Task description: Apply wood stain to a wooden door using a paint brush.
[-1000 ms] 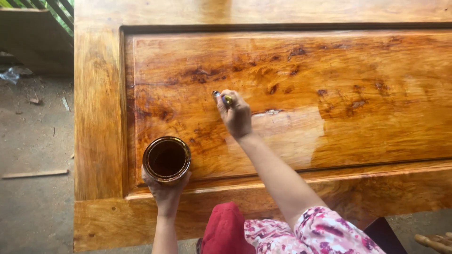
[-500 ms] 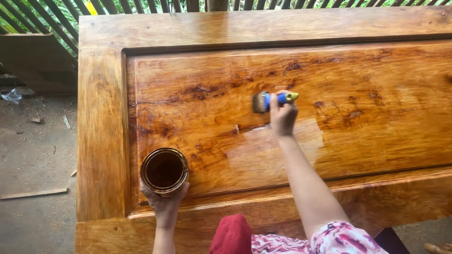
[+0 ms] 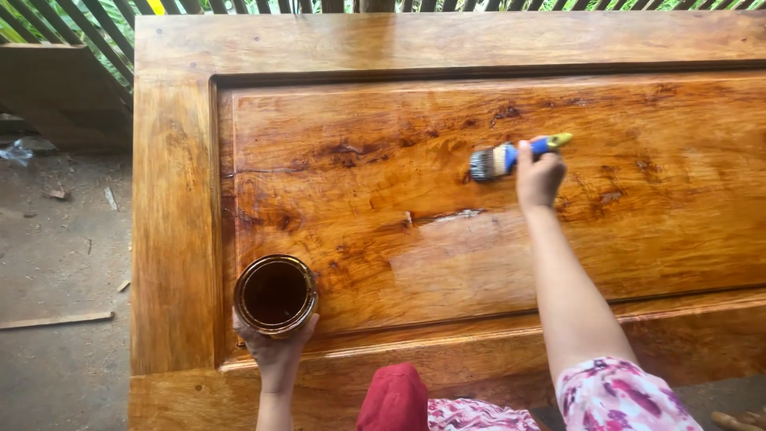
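Paintbrush [image 3: 501, 159] is getting gripped by the right hand [image 3: 539, 177], bristles lying on the glossy wooden panel [image 3: 654, 239], while the left hand [image 3: 277, 351] is wrapping its fingers around the open can [image 3: 275, 293], probably steadying it close by.

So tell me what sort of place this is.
Likely an outdoor or open-sided woodworking spot. A large wooden panel lies flat, glossy with finish; the right hand works a brush on it while the left hand holds an open can. Bare dirt ground and slatted fencing with greenery lie beyond.
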